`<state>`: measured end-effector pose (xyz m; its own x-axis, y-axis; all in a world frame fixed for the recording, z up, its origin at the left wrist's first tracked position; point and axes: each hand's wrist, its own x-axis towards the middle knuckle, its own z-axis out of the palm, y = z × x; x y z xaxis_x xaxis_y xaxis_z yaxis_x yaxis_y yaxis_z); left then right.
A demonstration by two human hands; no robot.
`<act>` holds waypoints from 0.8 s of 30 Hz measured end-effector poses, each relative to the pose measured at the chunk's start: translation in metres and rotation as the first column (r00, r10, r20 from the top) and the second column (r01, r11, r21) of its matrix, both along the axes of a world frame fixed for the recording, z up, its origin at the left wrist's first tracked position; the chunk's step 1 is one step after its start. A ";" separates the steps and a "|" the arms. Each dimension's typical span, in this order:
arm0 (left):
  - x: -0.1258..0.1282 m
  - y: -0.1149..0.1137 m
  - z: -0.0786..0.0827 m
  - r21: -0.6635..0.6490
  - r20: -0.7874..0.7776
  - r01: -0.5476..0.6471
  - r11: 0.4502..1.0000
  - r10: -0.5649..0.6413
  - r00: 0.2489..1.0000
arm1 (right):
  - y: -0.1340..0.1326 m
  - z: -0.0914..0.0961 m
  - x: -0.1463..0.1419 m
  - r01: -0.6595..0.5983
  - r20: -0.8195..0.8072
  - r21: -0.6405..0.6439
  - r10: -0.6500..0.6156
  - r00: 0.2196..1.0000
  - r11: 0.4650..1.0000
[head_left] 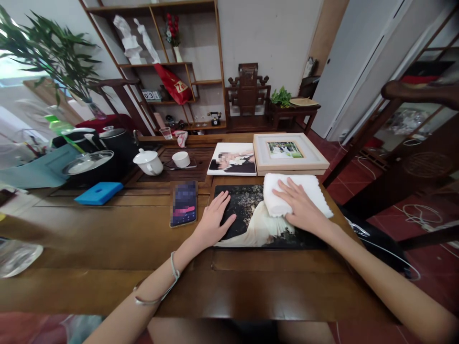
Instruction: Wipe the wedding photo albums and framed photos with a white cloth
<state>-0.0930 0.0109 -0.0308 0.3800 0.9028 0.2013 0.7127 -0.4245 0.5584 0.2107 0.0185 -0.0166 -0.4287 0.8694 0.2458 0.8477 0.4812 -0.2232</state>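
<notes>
A dark photo panel (pixel 251 215) with a pale dress printed on it lies flat on the wooden table. My left hand (pixel 217 217) rests on its left edge, fingers stretched out and thumb apart. Over the panel's upper right part is a folded white towel (pixel 310 191). Flat on this towel lies my right hand (pixel 299 203), its fingers spread and pressing from above. The towel hides part of the panel beneath. A phone (pixel 184 204) with a lit screen lies left of my left hand.
Behind the panel lie a photo canvas (pixel 232 159) and a pale framed picture (pixel 291 152). A blue sponge-like block (pixel 99 193), a lidded white cup (pixel 147 161) and a small white bowl (pixel 181 159) stand to the left. A wooden chair (pixel 412 143) is close on the right.
</notes>
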 end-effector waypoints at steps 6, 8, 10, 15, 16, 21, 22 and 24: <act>0.001 -0.001 0.000 -0.002 -0.028 -0.015 1.000 0.015 0.999 | -0.021 0.005 0.008 -0.050 0.026 -0.021 0.051 0.998 0.999; 0.001 -0.001 -0.002 0.008 -0.035 -0.014 1.000 0.014 0.999 | -0.061 0.005 0.009 -0.109 0.031 -0.011 0.109 0.994 0.994; 0.001 -0.001 -0.003 0.022 -0.044 -0.010 1.000 0.011 0.999 | -0.100 0.007 0.009 -0.159 0.050 0.010 0.158 0.986 0.987; 0.001 -0.001 -0.001 0.039 -0.090 0.002 0.999 0.001 0.996 | -0.108 0.013 0.006 -0.171 0.056 -0.089 0.176 0.983 0.981; 0.001 -0.001 0.000 0.035 -0.105 0.002 0.999 0.002 0.995 | -0.092 0.013 0.005 -0.142 0.055 -0.110 0.149 0.987 0.984; 0.002 -0.003 0.005 -0.013 -0.144 0.000 1.000 -0.002 0.990 | 0.006 0.010 0.004 -0.006 0.043 -0.078 0.009 0.999 0.997; 0.002 -0.003 0.005 -0.016 -0.144 -0.002 1.000 -0.001 0.990 | 0.017 0.009 0.004 0.009 0.044 -0.068 -0.006 0.999 0.998; 0.002 -0.003 0.005 -0.014 -0.142 -0.006 1.000 0.003 0.990 | 0.023 0.009 0.003 0.028 0.051 -0.057 -0.025 0.998 0.998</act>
